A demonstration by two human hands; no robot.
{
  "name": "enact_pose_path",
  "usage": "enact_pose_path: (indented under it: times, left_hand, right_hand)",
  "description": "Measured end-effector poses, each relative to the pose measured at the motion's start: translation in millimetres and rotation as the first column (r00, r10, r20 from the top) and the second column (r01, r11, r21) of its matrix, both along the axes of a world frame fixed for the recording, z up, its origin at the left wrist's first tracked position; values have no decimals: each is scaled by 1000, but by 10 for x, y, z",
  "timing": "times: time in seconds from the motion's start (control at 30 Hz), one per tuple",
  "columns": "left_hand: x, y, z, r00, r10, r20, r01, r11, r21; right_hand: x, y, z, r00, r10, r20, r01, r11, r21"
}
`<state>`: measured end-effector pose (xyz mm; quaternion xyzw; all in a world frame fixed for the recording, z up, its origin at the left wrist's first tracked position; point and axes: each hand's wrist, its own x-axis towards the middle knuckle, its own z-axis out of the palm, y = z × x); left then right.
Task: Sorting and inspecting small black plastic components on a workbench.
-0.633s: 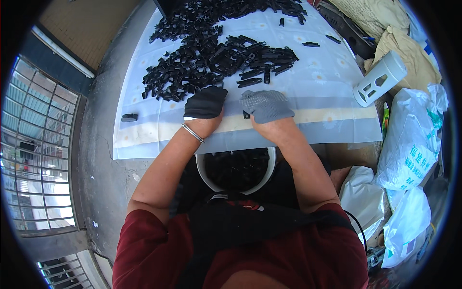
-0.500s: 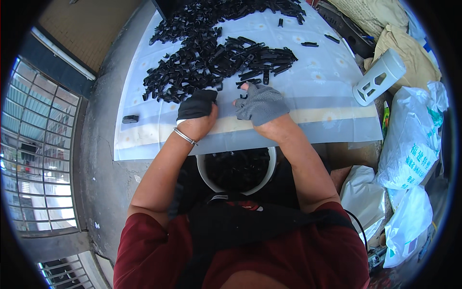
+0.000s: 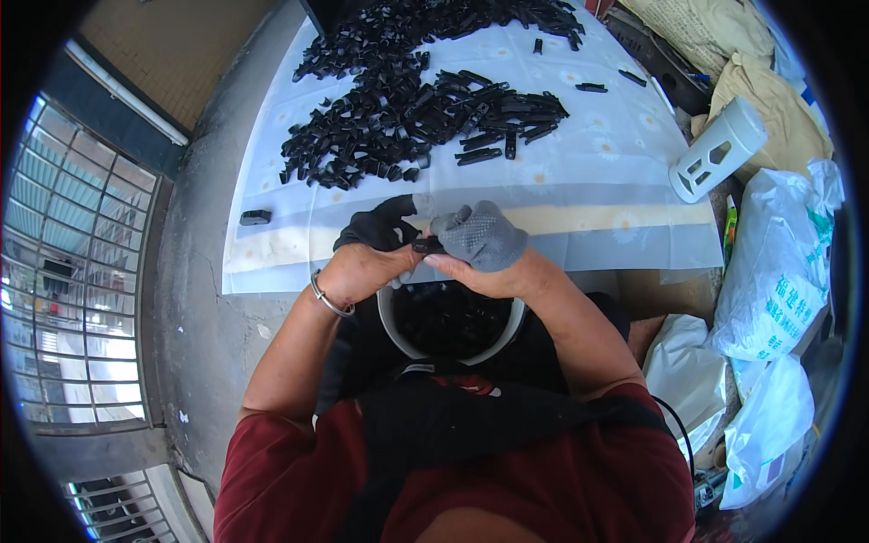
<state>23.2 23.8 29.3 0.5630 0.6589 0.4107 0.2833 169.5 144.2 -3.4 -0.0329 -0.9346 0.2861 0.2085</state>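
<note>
My left hand (image 3: 378, 237), in a black glove with bare thumb, and my right hand (image 3: 478, 240), in a grey dotted fingerless glove, meet above the table's near edge. Pinched between them is a small black plastic part (image 3: 426, 245), with both thumbs against it; the curled fingers partly hide it. Beyond my hands lies a heap of short, curved black plastic clips (image 3: 348, 149). To its right are longer, narrow black plastic pieces (image 3: 493, 113). Below my hands, a round white bucket (image 3: 387, 328) holds many black parts.
A flowered cloth (image 3: 625, 195) covers the table. At the left lies a single black block (image 3: 255, 217); a white slotted cylinder (image 3: 720, 149) leans at the right edge. White plastic bags (image 3: 769, 271) crowd the right side. Barred windows (image 3: 81, 271) are at the left.
Both hands have drawn back toward me and closer together. The right hand has left the long pieces, and a black part now shows between the thumbs.
</note>
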Motion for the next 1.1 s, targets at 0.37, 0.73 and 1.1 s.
enact_pose_path:
  times: [0.37, 0.73, 1.1]
  left_hand:
    - [91, -5, -331, 764, 298, 572, -265, 954, -144]
    - [215, 41, -215, 953, 243, -183, -215, 964, 158]
    - [-8, -116, -176, 960, 142, -241, -161, 985, -63]
  right_hand:
    - [97, 15, 21, 971, -139, -194, 160, 983, 94]
    - [39, -111, -83, 962, -97, -256, 182, 925, 333]
    - [-43, -16, 20, 1000, -20, 15, 19, 996, 83]
